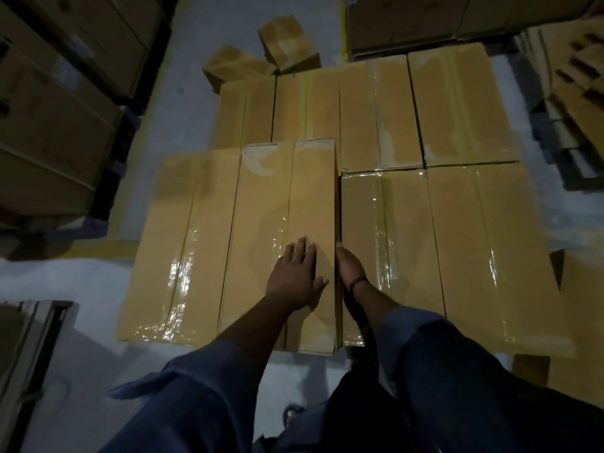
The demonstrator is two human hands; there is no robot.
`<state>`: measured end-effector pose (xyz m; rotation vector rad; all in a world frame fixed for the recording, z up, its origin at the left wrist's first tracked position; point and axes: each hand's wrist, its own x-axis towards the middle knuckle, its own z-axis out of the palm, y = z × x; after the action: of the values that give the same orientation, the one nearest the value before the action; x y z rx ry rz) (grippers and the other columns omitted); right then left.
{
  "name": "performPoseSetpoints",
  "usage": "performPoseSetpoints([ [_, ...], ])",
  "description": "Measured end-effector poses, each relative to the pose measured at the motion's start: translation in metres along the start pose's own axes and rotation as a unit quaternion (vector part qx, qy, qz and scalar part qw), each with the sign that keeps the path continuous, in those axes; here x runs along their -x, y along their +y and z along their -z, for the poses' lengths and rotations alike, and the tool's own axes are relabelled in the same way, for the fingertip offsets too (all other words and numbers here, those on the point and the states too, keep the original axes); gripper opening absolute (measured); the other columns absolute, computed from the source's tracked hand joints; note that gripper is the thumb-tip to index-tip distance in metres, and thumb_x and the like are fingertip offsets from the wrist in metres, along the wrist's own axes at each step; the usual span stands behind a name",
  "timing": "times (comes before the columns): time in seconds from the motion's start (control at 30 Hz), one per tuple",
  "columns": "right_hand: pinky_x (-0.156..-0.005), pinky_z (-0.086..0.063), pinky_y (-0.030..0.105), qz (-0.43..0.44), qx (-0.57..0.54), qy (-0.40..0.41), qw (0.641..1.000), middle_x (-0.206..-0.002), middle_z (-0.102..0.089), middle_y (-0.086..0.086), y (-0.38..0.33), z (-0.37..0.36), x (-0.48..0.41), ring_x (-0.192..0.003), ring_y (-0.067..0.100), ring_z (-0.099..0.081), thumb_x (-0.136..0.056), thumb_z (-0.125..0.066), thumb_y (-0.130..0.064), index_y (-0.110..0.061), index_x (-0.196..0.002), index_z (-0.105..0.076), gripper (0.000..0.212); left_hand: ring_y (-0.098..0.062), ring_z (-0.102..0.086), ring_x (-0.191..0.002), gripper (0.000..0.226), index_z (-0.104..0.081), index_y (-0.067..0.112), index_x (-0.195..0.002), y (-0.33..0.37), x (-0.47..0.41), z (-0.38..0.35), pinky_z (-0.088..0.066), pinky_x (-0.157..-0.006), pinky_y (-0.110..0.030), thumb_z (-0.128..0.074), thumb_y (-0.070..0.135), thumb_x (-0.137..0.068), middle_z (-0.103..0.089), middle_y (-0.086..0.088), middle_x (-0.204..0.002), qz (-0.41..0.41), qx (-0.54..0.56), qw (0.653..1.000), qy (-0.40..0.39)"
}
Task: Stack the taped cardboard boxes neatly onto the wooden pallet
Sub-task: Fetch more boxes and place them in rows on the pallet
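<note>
The middle box [284,207], taped shut so its contents are hidden, lies between a left box [176,243] and a right box [389,250], with a far row of boxes [376,112] beyond it. The left grip [295,276] lies flat on its top, fingers apart. The right grip [349,266] sits in the gap along its right side. I cannot tell whether those fingers curl.

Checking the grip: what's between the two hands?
Head view: only a strip of the box top. The left hand lies flat on it; the right hand is against its side.
</note>
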<state>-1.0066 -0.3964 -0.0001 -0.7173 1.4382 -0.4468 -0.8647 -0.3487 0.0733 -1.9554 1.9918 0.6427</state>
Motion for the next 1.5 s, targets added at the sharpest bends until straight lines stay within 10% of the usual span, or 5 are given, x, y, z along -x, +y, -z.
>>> performPoseSetpoints([
  [0.17, -0.125, -0.015, 0.043, 0.161, 0.264, 0.118, 0.944, -0.171, -0.009, 0.003, -0.028, -0.009, 0.023, -0.157, 0.025, -0.009, -0.103, -0.037, -0.060, -0.023, -0.162, -0.019, 0.072, -0.037, 0.003, -0.158, 0.092, 0.001, 0.018, -0.165, -0.038, 0.034, -0.003, -0.013, -0.127, -0.049, -0.046, 0.064, -0.100, 0.009, -0.010, -0.173, 0.075, 0.018, 0.997, 0.008],
  [0.4, -0.127, 0.003, 0.045, 0.322, 0.496, 0.021, 0.806, -0.171, 0.001, 0.004, -0.034, -0.080, 0.060, -0.156, 0.029, 0.010, -0.102, -0.036, -0.060, -0.025, -0.163, -0.018, 0.073, -0.039, -0.001, -0.158, 0.091, 0.000, 0.016, -0.165, -0.111, 0.082, -0.013, -0.014, -0.126, -0.051, -0.042, 0.065, -0.101, 0.009, -0.012, -0.172, 0.122, 0.031, 0.992, 0.013],
  [1.5, -0.126, -0.001, 0.043, 0.392, 0.601, -0.078, 0.692, -0.171, -0.010, 0.002, -0.029, -0.535, 0.142, -0.157, 0.028, 0.004, -0.102, -0.044, -0.055, -0.028, -0.160, -0.023, 0.068, -0.040, -0.017, -0.155, 0.083, -0.012, 0.022, -0.166, -0.513, 0.270, -0.023, -0.022, -0.123, -0.049, -0.038, 0.067, -0.101, -0.005, -0.011, -0.173, 0.190, 0.145, 0.957, 0.167],
])
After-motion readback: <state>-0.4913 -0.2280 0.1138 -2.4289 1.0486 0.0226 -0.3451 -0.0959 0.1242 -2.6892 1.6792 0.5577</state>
